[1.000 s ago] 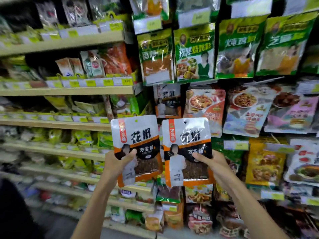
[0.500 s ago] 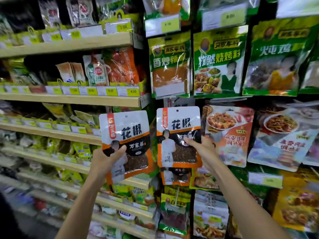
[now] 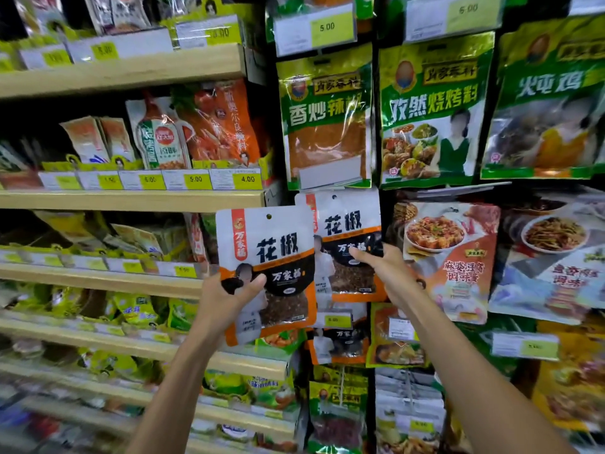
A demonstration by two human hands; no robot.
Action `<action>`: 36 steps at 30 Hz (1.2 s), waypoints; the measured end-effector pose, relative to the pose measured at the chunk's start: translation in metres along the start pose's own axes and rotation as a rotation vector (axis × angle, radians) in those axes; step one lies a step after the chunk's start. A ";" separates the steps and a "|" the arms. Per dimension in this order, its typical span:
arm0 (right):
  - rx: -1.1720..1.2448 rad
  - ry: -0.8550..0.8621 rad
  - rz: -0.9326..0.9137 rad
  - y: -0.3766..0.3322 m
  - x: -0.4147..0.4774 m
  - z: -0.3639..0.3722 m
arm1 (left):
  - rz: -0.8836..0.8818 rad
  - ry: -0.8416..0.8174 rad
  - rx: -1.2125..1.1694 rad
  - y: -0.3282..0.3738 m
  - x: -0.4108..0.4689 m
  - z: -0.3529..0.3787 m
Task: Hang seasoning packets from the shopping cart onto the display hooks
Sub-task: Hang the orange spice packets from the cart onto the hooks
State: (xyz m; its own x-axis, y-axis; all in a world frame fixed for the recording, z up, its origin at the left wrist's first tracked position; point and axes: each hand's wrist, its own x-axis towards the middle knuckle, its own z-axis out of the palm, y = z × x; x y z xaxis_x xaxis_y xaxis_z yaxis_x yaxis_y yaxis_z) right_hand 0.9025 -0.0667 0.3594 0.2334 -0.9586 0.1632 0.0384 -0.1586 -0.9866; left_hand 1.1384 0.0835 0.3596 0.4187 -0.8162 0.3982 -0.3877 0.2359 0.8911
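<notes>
My left hand (image 3: 226, 298) grips a white, orange and black peppercorn packet (image 3: 271, 257) by its lower left part, thumb across the front. It is held upright in front of the display, its hang hole free at the top. My right hand (image 3: 384, 271) holds a second, identical packet (image 3: 343, 224) by its right side, up against the peg column under the green packets. Its upper left edge is hidden behind the first packet. Whether its hole sits on a hook I cannot tell. Another such packet (image 3: 337, 347) hangs lower on the same column.
Green seasoning bags (image 3: 327, 119) hang directly above, with price tags (image 3: 316, 29) on the hook ends. Food-picture sachets (image 3: 448, 257) hang to the right. Wooden shelves (image 3: 131, 199) with yellow price labels fill the left side. The cart is out of view.
Both hands have lifted their packets up toward the display. The right packet has gone in against the peg column, and the left packet now overlaps its left edge. The view has closed in.
</notes>
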 end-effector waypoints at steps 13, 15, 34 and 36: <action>-0.019 0.133 0.037 0.007 0.031 0.019 | 0.015 -0.098 -0.083 -0.013 0.024 0.002; -0.025 0.164 0.050 0.006 0.042 0.022 | 0.008 -0.120 -0.108 -0.013 0.025 0.005; 0.141 0.121 -0.055 0.018 -0.051 0.038 | -0.057 -0.409 -0.289 -0.012 0.022 0.065; 0.157 0.154 -0.054 0.017 -0.051 0.034 | -0.035 -0.433 -0.295 -0.004 0.021 0.068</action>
State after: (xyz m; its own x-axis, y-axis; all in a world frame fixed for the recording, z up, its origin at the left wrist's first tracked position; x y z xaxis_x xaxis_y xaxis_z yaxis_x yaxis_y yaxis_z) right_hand 0.9238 -0.0122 0.3339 0.0763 -0.9764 0.2021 0.2000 -0.1836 -0.9624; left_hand 1.0924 0.0298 0.3497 0.0252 -0.9549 0.2959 -0.1058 0.2918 0.9506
